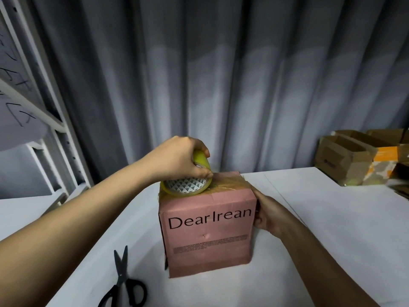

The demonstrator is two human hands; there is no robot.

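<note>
The pink cardboard box (pixel 208 227) with black letters stands in the middle of the smooth white table (pixel 321 218). Shiny clear tape covers its top. The left hand (pixel 177 160) grips the round yellow tape roll (pixel 188 185), which rests on the box top. The right hand (pixel 267 214) holds the box's right side. Black scissors (pixel 124 284) lie near the box, blades shut.

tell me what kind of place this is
Likely a packing or shipping room: a pink cardboard box being sealed with a yellowish tape roll, plus brown cardboard cartons on the white table.
</note>
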